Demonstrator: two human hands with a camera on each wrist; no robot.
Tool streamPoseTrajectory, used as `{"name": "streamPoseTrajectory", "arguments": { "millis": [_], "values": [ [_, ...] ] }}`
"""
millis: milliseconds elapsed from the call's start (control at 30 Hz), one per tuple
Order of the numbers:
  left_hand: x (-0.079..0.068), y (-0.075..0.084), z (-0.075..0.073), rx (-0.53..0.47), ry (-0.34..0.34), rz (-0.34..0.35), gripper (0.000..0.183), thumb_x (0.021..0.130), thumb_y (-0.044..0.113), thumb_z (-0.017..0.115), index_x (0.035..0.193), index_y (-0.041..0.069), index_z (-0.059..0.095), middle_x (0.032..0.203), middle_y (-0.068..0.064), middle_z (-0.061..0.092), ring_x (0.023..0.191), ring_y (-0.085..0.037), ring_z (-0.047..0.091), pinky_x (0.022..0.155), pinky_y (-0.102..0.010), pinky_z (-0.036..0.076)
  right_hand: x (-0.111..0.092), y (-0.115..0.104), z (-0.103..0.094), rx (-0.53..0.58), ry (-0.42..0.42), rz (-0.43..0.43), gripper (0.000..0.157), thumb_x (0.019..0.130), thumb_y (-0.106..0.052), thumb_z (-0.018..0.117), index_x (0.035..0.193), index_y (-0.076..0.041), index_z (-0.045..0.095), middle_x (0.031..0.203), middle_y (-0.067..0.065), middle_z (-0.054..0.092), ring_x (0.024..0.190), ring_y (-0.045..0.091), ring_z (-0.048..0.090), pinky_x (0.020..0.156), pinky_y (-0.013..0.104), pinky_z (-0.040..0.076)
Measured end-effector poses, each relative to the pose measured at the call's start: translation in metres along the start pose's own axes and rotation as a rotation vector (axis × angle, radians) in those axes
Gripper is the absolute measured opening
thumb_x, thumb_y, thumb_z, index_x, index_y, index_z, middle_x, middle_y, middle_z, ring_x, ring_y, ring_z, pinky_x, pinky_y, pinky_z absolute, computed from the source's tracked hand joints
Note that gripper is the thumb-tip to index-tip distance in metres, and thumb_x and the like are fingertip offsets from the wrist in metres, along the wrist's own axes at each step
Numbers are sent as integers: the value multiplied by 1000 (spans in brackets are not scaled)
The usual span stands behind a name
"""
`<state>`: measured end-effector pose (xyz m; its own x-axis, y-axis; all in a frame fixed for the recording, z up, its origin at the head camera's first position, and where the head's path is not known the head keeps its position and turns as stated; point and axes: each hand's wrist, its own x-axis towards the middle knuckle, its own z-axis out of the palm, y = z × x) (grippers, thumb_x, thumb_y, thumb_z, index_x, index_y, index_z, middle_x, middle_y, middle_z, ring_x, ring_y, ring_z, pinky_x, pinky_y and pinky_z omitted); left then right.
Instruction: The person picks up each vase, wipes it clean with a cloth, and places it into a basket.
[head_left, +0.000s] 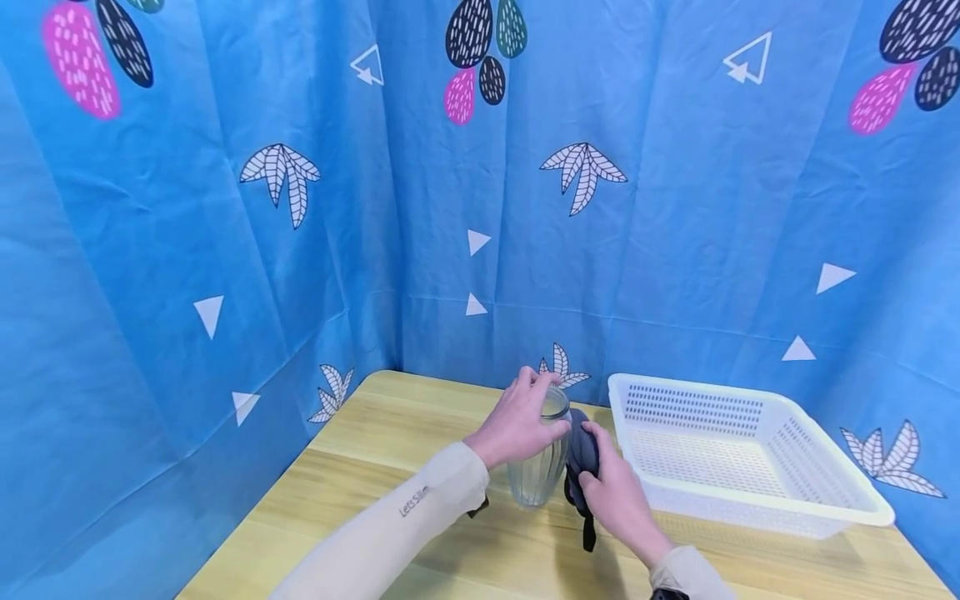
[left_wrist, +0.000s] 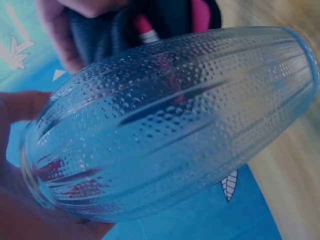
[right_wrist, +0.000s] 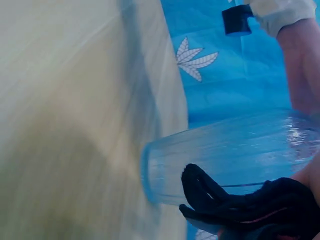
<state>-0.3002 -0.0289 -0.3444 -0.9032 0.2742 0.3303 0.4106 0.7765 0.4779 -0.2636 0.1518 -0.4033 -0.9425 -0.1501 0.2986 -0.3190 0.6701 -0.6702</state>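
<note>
My left hand (head_left: 523, 423) grips a clear ribbed glass vase (head_left: 531, 482) round its neck, with the thumb on the near side and the fingers over the far side. Dimpled texture covers the vase wall (left_wrist: 165, 115) in the left wrist view. The vase leans slightly, its base close over the table. Just right of it, my right hand (head_left: 618, 492) holds a bundled dark grey fabric item (head_left: 582, 446) with black straps hanging down. Pink parts (left_wrist: 201, 15) show on this bundle in the left wrist view. Its dark folds (right_wrist: 265, 205) overlap the vase in the right wrist view.
A white plastic basket (head_left: 757, 500) with slotted walls stands on the wooden table (head_left: 405, 417), right of my hands. Behind the table and along its left side hangs a blue patterned curtain (head_left: 450, 183).
</note>
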Motion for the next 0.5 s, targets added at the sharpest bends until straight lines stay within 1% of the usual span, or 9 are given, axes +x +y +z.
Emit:
{"name": "streamPoseTrajectory", "arguments": {
  "millis": [67, 133, 200, 267, 333, 367, 500],
  "values": [
    [0, 0, 0, 2, -11, 9, 63, 88, 38, 69, 146, 26, 46, 121, 1, 44, 105, -16, 48, 90, -34, 45, 1, -4, -4, 4, 36, -21, 70, 84, 2, 58, 149, -16, 40, 123, 27, 65, 100, 35, 66, 79, 48, 51],
    [1, -1, 2, 18, -13, 23, 66, 86, 38, 69, 146, 25, 46, 123, 1, 45, 108, -17, 47, 92, -35, 45, 2, -7, -8, 2, 70, -57, 69, 85, 3, 58, 148, -19, 42, 123, 25, 65, 99, 34, 66, 77, 47, 51],
    [2, -2, 2, 31, -13, 38, 68, 83, 39, 70, 145, 25, 47, 125, 2, 46, 113, -17, 47, 96, -36, 44, 5, -9, -11, -11, 91, -101, 68, 87, 3, 56, 149, -20, 43, 131, 22, 63, 105, 35, 65, 80, 48, 51],
    [4, -3, 3, 38, -10, 52, 69, 83, 40, 71, 145, 24, 47, 128, 2, 47, 117, -18, 47, 99, -37, 44, 8, -12, -13, -28, 109, -147, 68, 88, 4, 56, 150, -20, 44, 140, 20, 58, 117, 39, 62, 88, 53, 51],
    [5, -4, 3, 36, -6, 68, 69, 82, 40, 71, 145, 23, 47, 129, 2, 48, 120, -18, 47, 101, -38, 43, 12, -13, -13, -50, 112, -180, 68, 89, 5, 55, 152, -18, 43, 149, 19, 51, 128, 43, 55, 96, 59, 48],
    [6, -4, 4, 35, -5, 74, 69, 82, 40, 71, 145, 23, 47, 129, 3, 48, 121, -18, 47, 102, -38, 43, 14, -13, -13, -63, 109, -189, 69, 89, 5, 55, 153, -17, 42, 151, 19, 48, 130, 43, 53, 99, 60, 46],
    [7, -5, 5, 14, -2, 94, 70, 82, 38, 70, 146, 22, 46, 130, 3, 49, 123, -18, 47, 102, -39, 43, 19, -8, -6, -113, 77, -177, 71, 88, 7, 55, 155, -11, 38, 151, 23, 47, 128, 45, 54, 99, 60, 47]
  ]
}}
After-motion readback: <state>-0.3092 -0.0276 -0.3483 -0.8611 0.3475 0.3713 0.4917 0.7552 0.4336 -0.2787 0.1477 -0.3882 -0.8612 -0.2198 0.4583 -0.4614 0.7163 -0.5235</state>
